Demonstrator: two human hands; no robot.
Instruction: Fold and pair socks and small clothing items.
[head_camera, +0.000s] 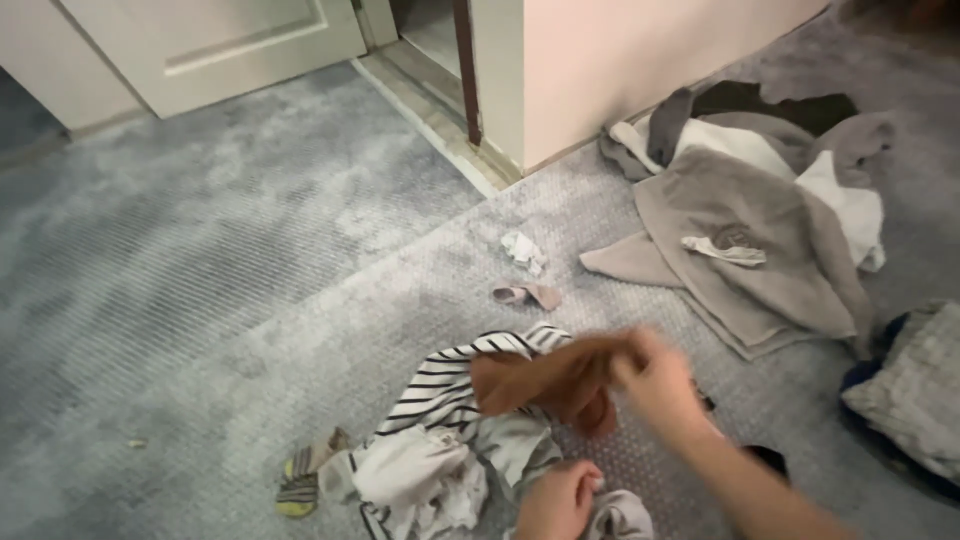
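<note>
Dangling left of the right hand, brown cloth.

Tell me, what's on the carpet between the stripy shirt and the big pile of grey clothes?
In the head view, a small pink sock and a crumpled white scrap lie on the grey carpet between the striped shirt and the grey clothes pile.

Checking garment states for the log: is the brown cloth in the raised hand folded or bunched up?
Bunched. The brown cloth hangs crumpled from the right hand, blurred, above the striped garment.
</note>
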